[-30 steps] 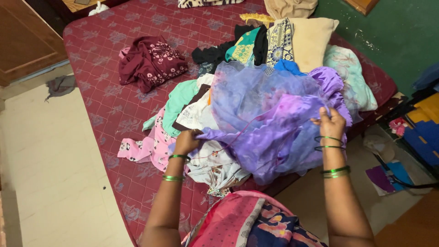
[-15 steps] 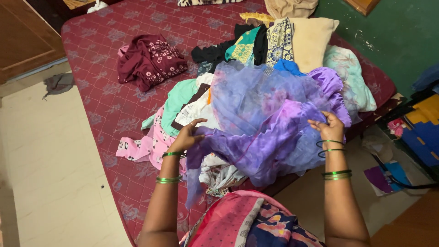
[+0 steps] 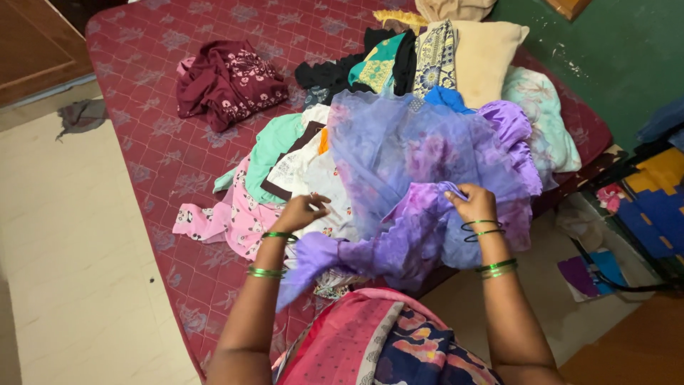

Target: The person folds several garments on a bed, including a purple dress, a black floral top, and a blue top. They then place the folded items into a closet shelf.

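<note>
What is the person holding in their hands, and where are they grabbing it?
Right hand pinches the purple cloth at a bunched fold. Left hand rests by its edge; its grip cannot be told.

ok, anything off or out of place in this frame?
A crumpled grey rag lies alone on the pale floor tiles, apart from the clothes on the red patterned mattress. Both hands hold the sheer purple cloth; nothing looks damaged.

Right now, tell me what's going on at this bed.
A person stands at the bed's edge handling a sheer purple garment. The right hand grips a gathered fold of it; the left hand is at its lower-left edge, over a heap of mixed clothes. A maroon garment lies apart on the red mattress.
</note>
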